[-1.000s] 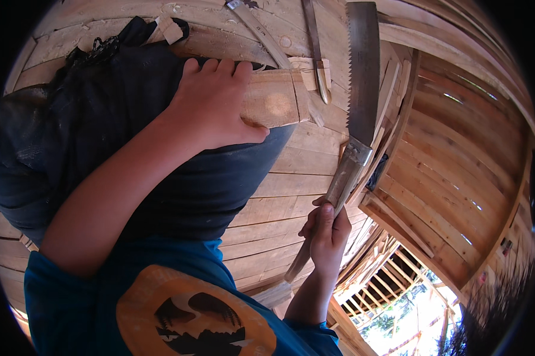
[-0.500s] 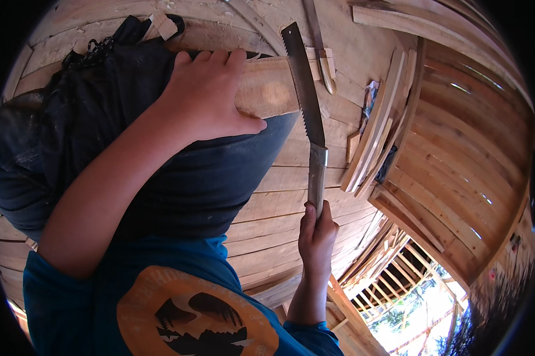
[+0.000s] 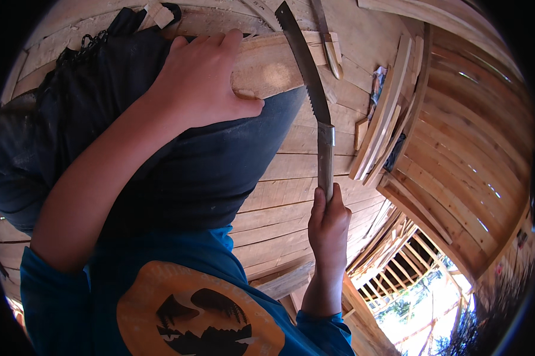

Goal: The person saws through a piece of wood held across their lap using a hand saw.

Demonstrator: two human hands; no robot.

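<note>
A pale wooden board (image 3: 267,70) lies across my dark-trousered leg (image 3: 238,148). My left hand (image 3: 211,80) presses down on it, fingers over the far edge and thumb along the near edge. My right hand (image 3: 330,219) is wrapped round the long handle of a handsaw (image 3: 308,65). The saw's toothed blade points away from me and crosses the board near its right end, teeth facing left. Whether the teeth have cut into the wood cannot be made out.
Beyond the board lies a long tool with a wooden handle (image 3: 334,62), beside a flat curved-looking strip (image 3: 260,13). Loose planks (image 3: 381,113) lie to the right, near a slatted wooden wall (image 3: 457,154). A wood offcut (image 3: 161,14) rests at the far left. The floor (image 3: 291,196) is planked.
The view has shifted slightly, so most things sit higher. The saw has turned a little, its tip leftward and its handle rightward. My left hand still holds the board down.
</note>
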